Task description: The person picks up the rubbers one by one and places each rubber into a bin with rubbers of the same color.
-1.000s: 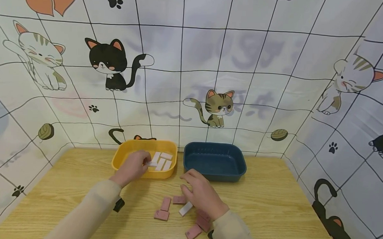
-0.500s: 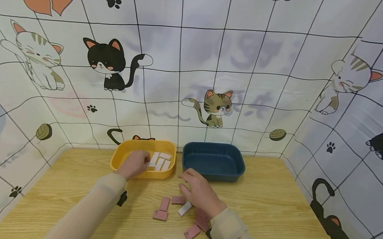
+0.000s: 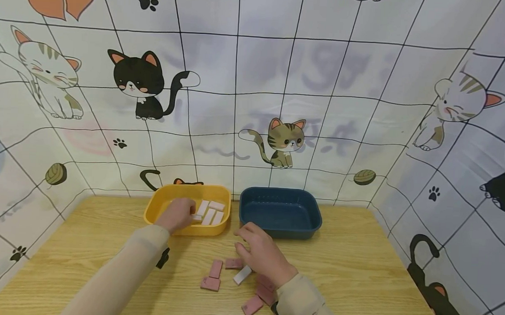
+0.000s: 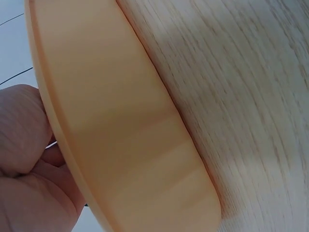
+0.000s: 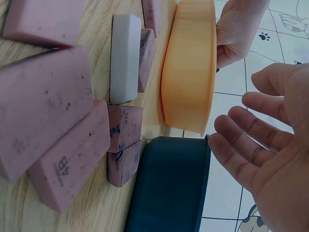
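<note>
My left hand (image 3: 177, 215) reaches over the near rim of the yellow basin (image 3: 220, 230), fingers curled and fingertips down inside. At those fingertips sits a white eraser (image 3: 196, 217), which they pinch; in the left wrist view the basin wall hides most of it. Several other white erasers (image 3: 216, 206) lie in the same basin. My right hand (image 3: 267, 254) hovers over the table in front of the blue basin, fingers relaxed and apart, holding nothing. Below it are a white eraser (image 5: 125, 58) and several pink erasers (image 5: 72, 159), some marked 4B.
The blue basin (image 3: 279, 233) stands right of the yellow one at the back of the wooden table (image 3: 357, 275). Behind and on both sides hangs a white cloth (image 3: 212, 104) with grid lines and cartoon cats. Two pink erasers (image 3: 211, 283) lie left of the white one.
My left hand has lowered the white eraser a little inside the yellow basin. The head view has shifted slightly. My right hand stays about where it was.
</note>
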Demonstrator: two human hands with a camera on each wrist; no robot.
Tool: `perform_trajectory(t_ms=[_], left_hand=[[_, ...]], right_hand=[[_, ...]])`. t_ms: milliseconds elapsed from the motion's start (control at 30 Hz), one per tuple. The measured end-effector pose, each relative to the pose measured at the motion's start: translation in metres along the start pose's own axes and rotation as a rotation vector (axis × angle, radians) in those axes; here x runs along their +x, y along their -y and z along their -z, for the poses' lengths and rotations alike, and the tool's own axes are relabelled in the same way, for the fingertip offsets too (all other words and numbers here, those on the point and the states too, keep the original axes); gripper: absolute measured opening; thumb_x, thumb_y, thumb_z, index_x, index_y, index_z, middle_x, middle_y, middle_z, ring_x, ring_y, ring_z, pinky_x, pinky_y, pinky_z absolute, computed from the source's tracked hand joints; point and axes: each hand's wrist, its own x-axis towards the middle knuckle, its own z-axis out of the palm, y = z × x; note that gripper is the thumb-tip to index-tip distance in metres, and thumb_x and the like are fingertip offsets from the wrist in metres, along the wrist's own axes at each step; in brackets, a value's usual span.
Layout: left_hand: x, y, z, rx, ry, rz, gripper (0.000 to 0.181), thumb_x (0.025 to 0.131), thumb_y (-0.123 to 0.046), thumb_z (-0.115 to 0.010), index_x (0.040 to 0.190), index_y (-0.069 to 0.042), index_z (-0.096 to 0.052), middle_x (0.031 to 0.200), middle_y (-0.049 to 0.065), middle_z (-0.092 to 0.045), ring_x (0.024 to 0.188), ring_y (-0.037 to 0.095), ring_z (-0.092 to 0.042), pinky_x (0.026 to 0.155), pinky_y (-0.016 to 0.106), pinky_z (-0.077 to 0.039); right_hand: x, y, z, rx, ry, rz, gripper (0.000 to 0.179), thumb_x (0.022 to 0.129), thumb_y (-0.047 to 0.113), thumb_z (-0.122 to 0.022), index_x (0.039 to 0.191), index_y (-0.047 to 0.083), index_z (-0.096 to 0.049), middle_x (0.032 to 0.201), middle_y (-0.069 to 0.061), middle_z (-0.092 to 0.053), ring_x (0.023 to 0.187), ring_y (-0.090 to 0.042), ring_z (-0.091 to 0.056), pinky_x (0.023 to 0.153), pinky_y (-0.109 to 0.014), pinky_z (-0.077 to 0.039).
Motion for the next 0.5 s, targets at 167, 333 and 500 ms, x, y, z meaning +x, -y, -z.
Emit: perform_trajectory(t_ms=[167, 333, 500], left_hand=[[0.0021, 0.0003, -0.0006, 0.02, 0.012, 0.011, 0.023, 0.09, -0.015, -0.08, 0.077, -0.004, -0.064, 0.072, 0.004, -0.056, 0.069, 0.02, -0.051, 0.067, 0.034, -0.044], [0.0048, 0.0015, -0.002, 0.041, 0.026, 0.011, 0.014, 0.09, -0.008, -0.077, 0.08, -0.003, -0.068, 0.075, 0.005, -0.059, 0.072, 0.021, -0.053, 0.071, 0.036, -0.048], [0.0061, 0.003, -0.0018, 0.038, 0.024, -0.003, 0.005, 0.089, 0.001, -0.07, 0.084, 0.0, -0.07, 0.077, 0.006, -0.063, 0.073, 0.022, -0.055, 0.073, 0.039, -0.051]], right_hand=[[0.0, 0.0006, -0.0005, -0.005, 0.001, -0.005, 0.023, 0.098, 0.007, -0.066, 0.121, 0.004, -0.071, 0.11, -0.011, -0.066, 0.092, -0.02, -0.064, 0.079, -0.033, -0.056], [0.0001, 0.0004, -0.0018, -0.01, -0.006, 0.001, 0.023, 0.097, 0.006, -0.067, 0.119, 0.003, -0.072, 0.108, -0.011, -0.066, 0.091, -0.02, -0.064, 0.079, -0.032, -0.056], [0.0002, 0.0, -0.0018, -0.01, -0.009, 0.008, 0.023, 0.097, 0.006, -0.067, 0.119, 0.003, -0.072, 0.108, -0.011, -0.066, 0.091, -0.02, -0.065, 0.079, -0.032, -0.057]])
